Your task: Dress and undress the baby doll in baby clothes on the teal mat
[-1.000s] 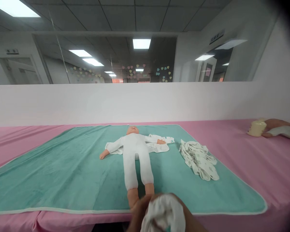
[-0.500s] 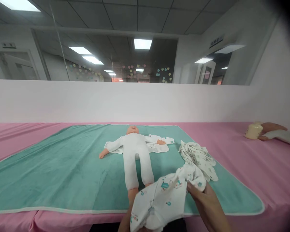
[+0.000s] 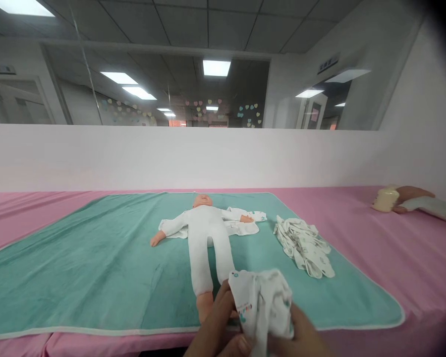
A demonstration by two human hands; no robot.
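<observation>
Near the front edge, a white baby garment (image 3: 262,302) with small coloured prints is bunched up between my two hands. My left hand (image 3: 223,322) grips it from the left, thumb below; my right hand (image 3: 301,329) holds its right side, those fingers partly behind the cloth. Just beyond lies a baby doll (image 3: 210,238) in white, on its back with arms spread, head away from me. Under its arms a printed white top (image 3: 241,228) is spread out. One of the doll's feet is partly hidden by my left hand and the cloth.
A green mat (image 3: 115,277) with a pale border covers much of the pink table cover (image 3: 357,233). Crumpled printed baby clothes (image 3: 305,245) lie right of the doll. At the far right stand a cream bottle (image 3: 385,199) and another doll (image 3: 427,201). A white wall and window rise behind.
My hands have drawn closer together, gathering the garment from a spread-out shape into a smaller bunch. My right hand has moved left and down, away from the clothes pile.
</observation>
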